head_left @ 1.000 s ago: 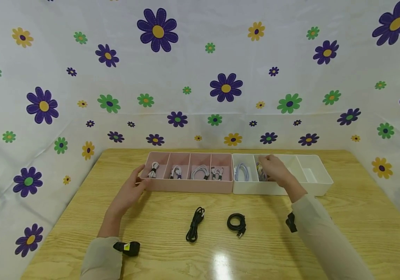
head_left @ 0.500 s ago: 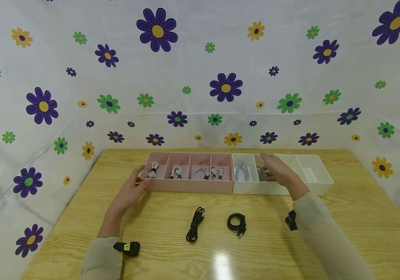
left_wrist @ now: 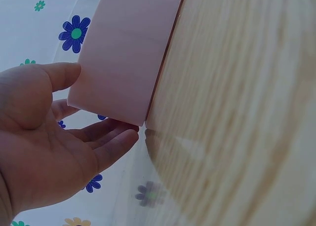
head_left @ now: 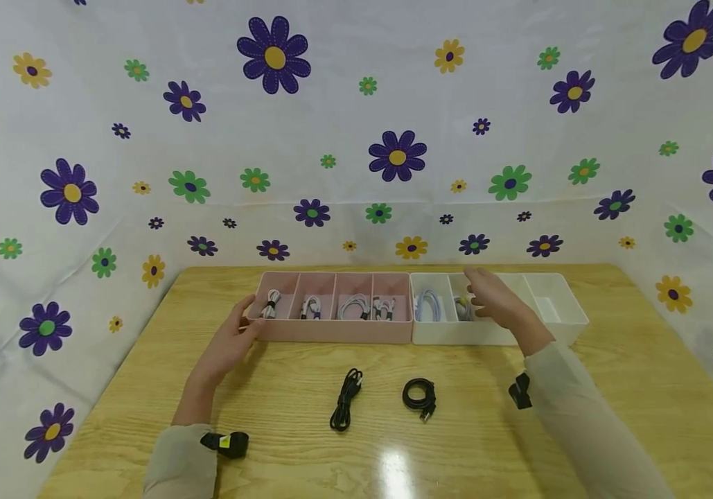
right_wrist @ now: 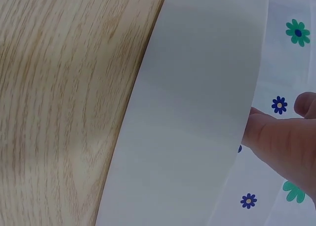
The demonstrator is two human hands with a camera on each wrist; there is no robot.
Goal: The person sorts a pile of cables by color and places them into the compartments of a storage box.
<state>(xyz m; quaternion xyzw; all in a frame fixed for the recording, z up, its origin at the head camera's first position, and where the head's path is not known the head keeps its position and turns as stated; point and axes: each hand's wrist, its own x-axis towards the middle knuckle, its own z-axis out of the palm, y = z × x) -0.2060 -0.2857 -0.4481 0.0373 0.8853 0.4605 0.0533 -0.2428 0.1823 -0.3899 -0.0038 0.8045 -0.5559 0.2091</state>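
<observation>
My left hand touches the left end of a pink divided box. In the left wrist view its thumb meets the front wall's upper edge, and its fairly straight fingers lie along the end wall. Over the white divided box hovers my right hand, fingers loosely extended, with nothing seen in it. Just left of it, a coiled cable with grey and yellow parts lies in the white box's second compartment from the left. The right wrist view shows the thumb past the white wall; most fingers are hidden.
Several white cables lie in the pink compartments. A pale blue cable fills the white box's leftmost compartment. Two black cables, one bundled lengthwise and one coiled round, lie in front on the wooden table.
My right hand has let go of the grey and yellow cable in the second white compartment. Its fingers have opened and drawn slightly up and right. The left hand stays at the pink box.
</observation>
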